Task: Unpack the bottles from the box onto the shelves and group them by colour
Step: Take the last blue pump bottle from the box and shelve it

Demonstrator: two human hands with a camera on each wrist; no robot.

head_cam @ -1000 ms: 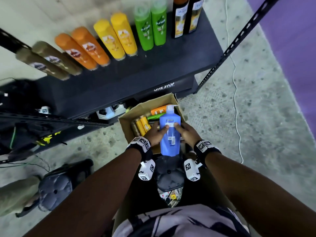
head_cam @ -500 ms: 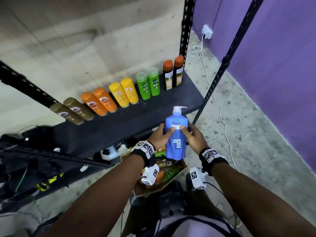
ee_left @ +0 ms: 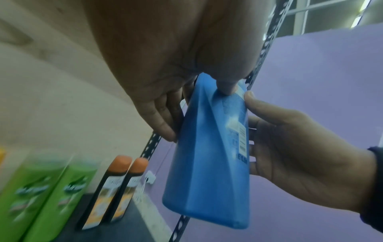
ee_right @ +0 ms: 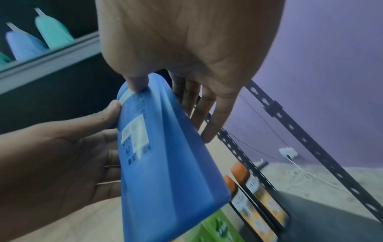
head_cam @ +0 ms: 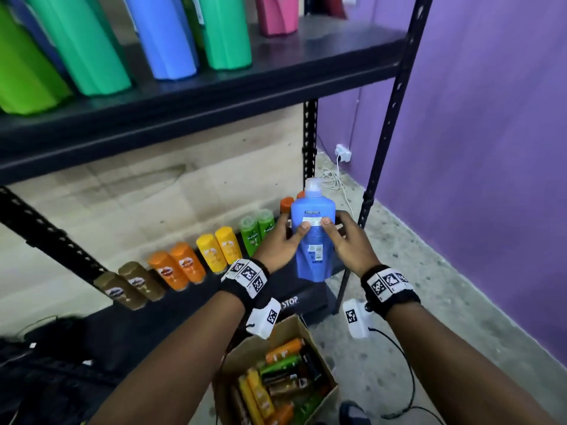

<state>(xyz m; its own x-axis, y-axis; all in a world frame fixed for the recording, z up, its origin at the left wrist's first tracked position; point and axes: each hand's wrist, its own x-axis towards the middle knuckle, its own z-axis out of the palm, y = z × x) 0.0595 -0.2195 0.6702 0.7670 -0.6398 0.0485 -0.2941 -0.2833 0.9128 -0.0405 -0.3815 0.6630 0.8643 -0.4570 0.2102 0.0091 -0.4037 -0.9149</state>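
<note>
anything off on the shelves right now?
Upper shelf grouping looks mixed: a blue bottle stands between two teal-green bottles. Lower shelf pairs match by colour. No spills or damage visible.

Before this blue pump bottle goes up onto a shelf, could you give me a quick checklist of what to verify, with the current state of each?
1. Both hands grip the blue pump bottle: left hand and right hand on its sides. Ok.
2. Bottle upright, pump on top: ok.
3. Matching group exists: blue bottle on the upper shelf. Ok.
4. Free gap beside that blue bottle: green bottles flank it. Not ok.
5. Box emptied: not ok, bottles remain.
</note>
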